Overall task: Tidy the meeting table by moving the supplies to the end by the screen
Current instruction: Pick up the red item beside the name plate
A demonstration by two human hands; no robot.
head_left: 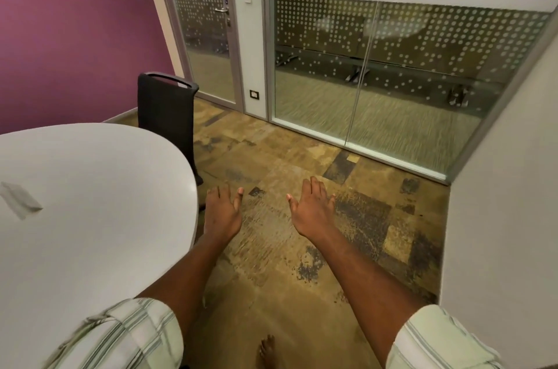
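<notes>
The white rounded meeting table [99,187] fills the left of the view, its end curving toward a dark chair. A grey rectangular plate [19,200] is set in the tabletop near the left edge. No supplies and no screen show in this view. My left hand [222,211] hangs just off the table's right edge, fingers spread and holding nothing. Out over the carpet my right hand [312,210] is stretched flat, also holding nothing.
A dark mesh chair [166,108] stands at the table's far end. Behind it are a purple wall, a glass door [208,36] and a dotted glass partition [392,66]. A white wall [498,202] closes the right side. Patterned carpet [302,163] lies between.
</notes>
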